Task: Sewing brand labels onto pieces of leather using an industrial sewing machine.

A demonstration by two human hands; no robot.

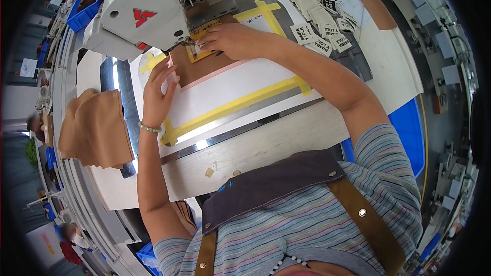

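Note:
Under the white sewing machine head point(130, 13), a brown panel point(202, 71) with a pink edge lies on white sheeting point(209, 92) bordered by yellow tape. My right hand point(227, 41) rests over the panel by the needle area, fingers bent at a small yellow frame point(202, 55); what they hold is hidden. My left hand point(158, 89) has its fingers apart, reaching up along the panel’s left edge below the machine head, with nothing visible in them. A bead bracelet is on that wrist.
Brown pieces point(92, 130) are stacked at the left of the table point(235, 148). Scattered printed labels point(317, 25) lie at the upper right near a brown piece point(373, 7). Blue bins point(82, 10) stand at upper left and right. Other people are at the far left.

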